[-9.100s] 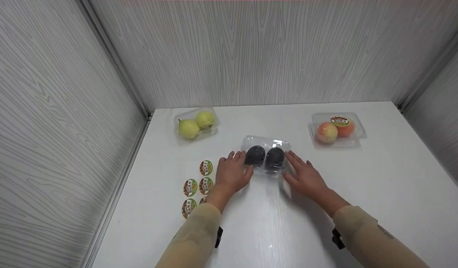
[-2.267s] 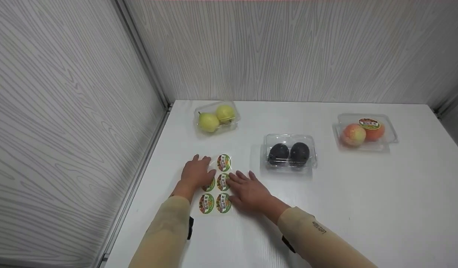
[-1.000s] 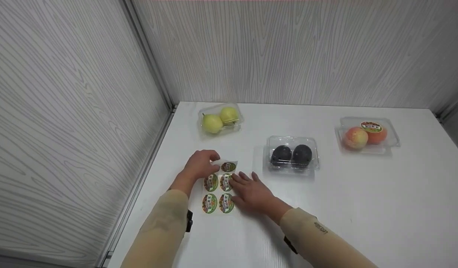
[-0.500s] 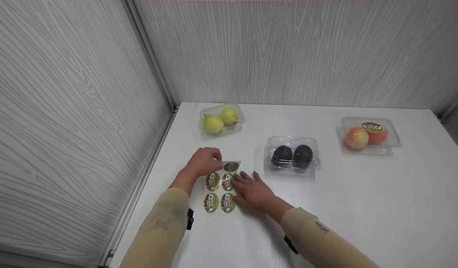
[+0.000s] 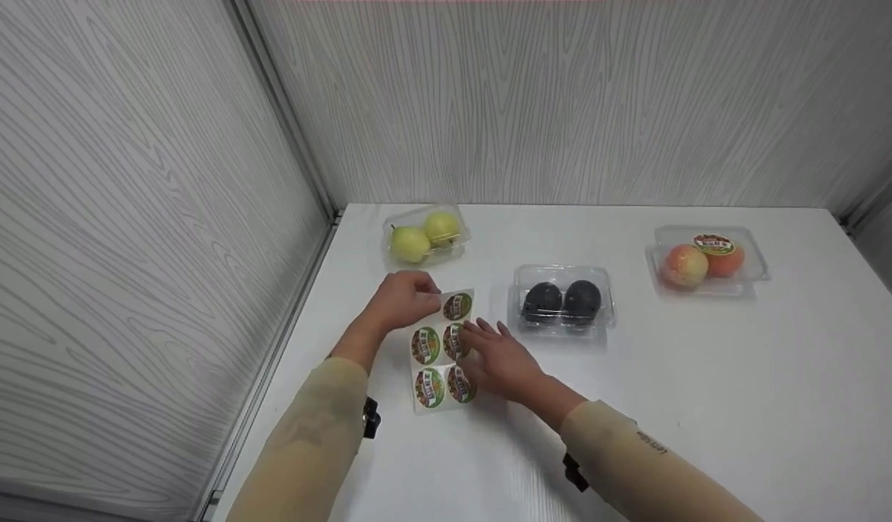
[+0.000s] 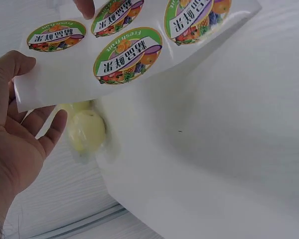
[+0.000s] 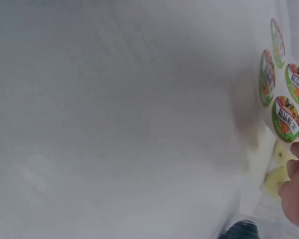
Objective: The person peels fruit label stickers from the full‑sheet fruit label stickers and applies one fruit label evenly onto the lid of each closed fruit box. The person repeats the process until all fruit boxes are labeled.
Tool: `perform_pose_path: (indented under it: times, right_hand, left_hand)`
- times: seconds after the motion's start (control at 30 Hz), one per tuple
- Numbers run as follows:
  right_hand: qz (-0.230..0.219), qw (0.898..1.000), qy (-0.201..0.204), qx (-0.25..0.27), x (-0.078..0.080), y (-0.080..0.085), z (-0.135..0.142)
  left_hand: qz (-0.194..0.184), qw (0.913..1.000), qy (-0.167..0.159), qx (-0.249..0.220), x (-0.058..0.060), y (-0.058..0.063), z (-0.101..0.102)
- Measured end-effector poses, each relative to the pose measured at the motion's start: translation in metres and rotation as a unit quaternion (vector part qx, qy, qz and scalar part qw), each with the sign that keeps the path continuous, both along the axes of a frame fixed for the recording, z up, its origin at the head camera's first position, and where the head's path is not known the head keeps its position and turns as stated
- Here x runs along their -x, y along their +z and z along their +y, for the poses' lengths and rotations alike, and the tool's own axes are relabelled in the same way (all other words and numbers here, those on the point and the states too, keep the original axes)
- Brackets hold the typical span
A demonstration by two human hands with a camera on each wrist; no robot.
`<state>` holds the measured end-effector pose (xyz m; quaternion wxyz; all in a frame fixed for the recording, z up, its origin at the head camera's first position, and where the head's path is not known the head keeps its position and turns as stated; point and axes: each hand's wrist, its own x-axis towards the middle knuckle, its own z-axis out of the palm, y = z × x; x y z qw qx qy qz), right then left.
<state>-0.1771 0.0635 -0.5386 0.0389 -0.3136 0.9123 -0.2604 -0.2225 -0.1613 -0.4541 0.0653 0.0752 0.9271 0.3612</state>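
Note:
My left hand (image 5: 403, 301) pinches the top left corner of a sheet of round fruit stickers (image 5: 441, 362) between thumb and fingers. In the left wrist view the sheet (image 6: 60, 82) is lifted off the table, and its corner spot by the thumb has no sticker. The printed labels carry "Fresh fruit" lettering. Over the sheet's right edge is my right hand (image 5: 505, 362), with fingers extended and spread, covering parts of two stickers. In the right wrist view, the fingers of this hand (image 7: 296, 184) show at the right border beside the stickers.
A clear clamshell box with two dark fruits (image 5: 582, 301) stands right of the sheet. Behind my left hand sits another clear box holding two yellow-green pears (image 5: 411, 244). At the far right, a labelled box (image 5: 750, 254) holds two peach-coloured fruits. Grey wood-grain panels rise behind and left.
The dark-fruit box was between my hands earlier; both hands then moved to the stickers. The left hand took the sheet's corner. The sheet has since risen and tilted, and the right hand shifted slightly.

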Motion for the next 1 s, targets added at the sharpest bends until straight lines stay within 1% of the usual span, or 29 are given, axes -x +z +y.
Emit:
perform_pose_path:
  times: [0.13, 0.2, 0.27, 0.33, 0.43, 0.53, 0.67, 0.77, 0.87, 0.93, 1.0]
  right_hand:
    - [-0.001, 0.997, -0.037, 0.061, 0.003, 0.019, 0.005]
    - [-0.001, 0.994, -0.058, 0.095, 0.005, 0.029, 0.007]
    - [-0.011, 0.988, -0.085, 0.131, 0.006, 0.039, 0.009]
    - [-0.03, 0.979, -0.115, 0.168, 0.008, 0.049, 0.011]
    - [-0.073, 0.959, -0.152, 0.229, 0.01, 0.065, 0.012]
    - [-0.105, 0.938, -0.167, 0.286, 0.013, 0.079, 0.012]
    - [-0.13, 0.909, -0.158, 0.364, 0.016, 0.093, 0.012]
    - [-0.14, 0.889, -0.152, 0.409, 0.018, 0.099, 0.012]
    - [-0.148, 0.877, -0.158, 0.43, 0.019, 0.1, 0.012]
    - [-0.153, 0.871, -0.165, 0.436, 0.02, 0.1, 0.011]
    - [-0.158, 0.869, -0.172, 0.437, 0.02, 0.099, 0.011]
  left_hand:
    - [0.004, 0.9988, 0.011, -0.048, 0.004, 0.019, 0.006]
    - [0.012, 0.9976, 0.011, -0.067, 0.006, 0.027, 0.009]
    - [0.023, 0.9961, 0.009, -0.085, 0.006, 0.034, 0.012]
    - [0.036, 0.994, 0.006, -0.103, 0.006, 0.042, 0.014]
    - [0.053, 0.9907, 0.001, -0.125, 0.006, 0.05, 0.017]
    - [0.066, 0.9875, -0.001, -0.143, 0.004, 0.058, 0.021]
    - [0.075, 0.9835, -0.014, -0.164, 0.002, 0.063, 0.026]
    - [0.074, 0.9806, -0.028, -0.179, 0.001, 0.064, 0.03]
    - [0.077, 0.9783, -0.043, -0.188, -0.001, 0.061, 0.034]
    - [0.079, 0.9769, -0.052, -0.192, -0.002, 0.059, 0.037]
    - [0.075, 0.9764, -0.056, -0.195, -0.003, 0.055, 0.039]
